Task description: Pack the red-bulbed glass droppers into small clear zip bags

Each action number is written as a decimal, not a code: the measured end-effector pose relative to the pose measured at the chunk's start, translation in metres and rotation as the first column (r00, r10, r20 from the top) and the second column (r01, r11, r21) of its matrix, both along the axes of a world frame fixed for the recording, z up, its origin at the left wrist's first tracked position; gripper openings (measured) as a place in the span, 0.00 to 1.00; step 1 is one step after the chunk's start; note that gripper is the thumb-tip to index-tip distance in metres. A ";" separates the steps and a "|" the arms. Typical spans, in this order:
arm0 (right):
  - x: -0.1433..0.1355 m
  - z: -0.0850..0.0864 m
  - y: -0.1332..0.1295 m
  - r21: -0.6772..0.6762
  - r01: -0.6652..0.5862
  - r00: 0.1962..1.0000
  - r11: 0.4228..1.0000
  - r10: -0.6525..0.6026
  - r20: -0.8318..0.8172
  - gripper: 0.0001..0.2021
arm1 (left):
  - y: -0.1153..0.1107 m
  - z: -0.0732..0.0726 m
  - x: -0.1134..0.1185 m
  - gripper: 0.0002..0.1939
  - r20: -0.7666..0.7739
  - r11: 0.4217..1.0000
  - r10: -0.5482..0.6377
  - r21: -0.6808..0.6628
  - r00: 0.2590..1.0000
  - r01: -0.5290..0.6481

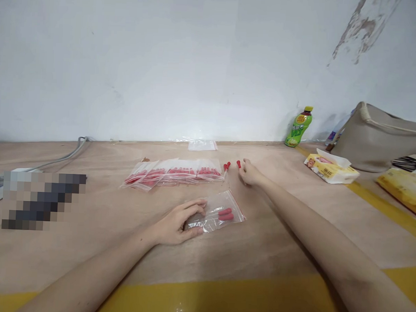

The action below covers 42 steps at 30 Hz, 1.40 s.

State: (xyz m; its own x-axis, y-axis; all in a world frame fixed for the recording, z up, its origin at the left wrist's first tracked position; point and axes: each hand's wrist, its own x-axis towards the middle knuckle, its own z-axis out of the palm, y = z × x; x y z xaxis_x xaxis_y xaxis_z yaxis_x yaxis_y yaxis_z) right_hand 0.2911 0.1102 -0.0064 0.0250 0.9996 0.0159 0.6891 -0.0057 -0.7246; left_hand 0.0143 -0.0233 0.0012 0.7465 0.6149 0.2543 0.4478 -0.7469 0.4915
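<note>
A clear zip bag point(210, 220) lies flat, with red-bulbed droppers point(226, 214) inside and its red-lined mouth facing right. Curved over its left end, my left hand point(179, 221) holds the bag against the table, thumb at the near edge and fingers at the far edge. My right hand point(250, 174) is farther back, its fingers closed around a dropper with a red bulb point(239, 164); the dropper's lower part is hidden. Just left of that hand lie loose red-bulbed droppers point(227, 166). Beyond my left hand, several filled zip bags point(179, 171) overlap in a row.
Near the wall lies a flat stack of zip bags point(202, 145). A green bottle point(299, 127), a tissue pack point(331, 168), a yellow pack point(404, 190) and a beige bag point(377, 136) stand at right. A grey cable point(72, 154) and a blurred dark object point(45, 202) are at left.
</note>
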 end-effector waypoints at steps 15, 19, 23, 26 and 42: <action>-0.008 -0.023 -0.089 0.114 0.065 0.583 0.991 0.055 -0.811 0.32 | 0.000 -0.002 -0.001 0.14 -0.018 1.000 0.011 0.000 1.000 -0.011; -0.013 -0.019 -0.095 0.086 -0.001 0.583 0.996 0.070 -0.810 0.28 | -0.001 0.000 -0.001 0.12 0.004 1.000 0.006 -0.012 1.000 -0.006; -0.005 -0.017 -0.095 0.088 0.040 0.593 0.995 0.047 -0.803 0.25 | -0.001 0.000 -0.001 0.13 0.009 1.000 0.003 -0.018 1.000 -0.003; 0.008 -0.016 -0.088 0.102 0.189 0.608 0.977 -0.035 -0.793 0.23 | -0.001 -0.001 -0.001 0.13 0.024 1.000 -0.007 -0.017 1.000 0.007; -0.001 -0.010 -0.105 -0.003 -0.281 0.733 0.960 0.213 -0.646 0.13 | 0.000 -0.003 -0.002 0.25 -0.028 1.000 0.016 0.021 0.999 -0.016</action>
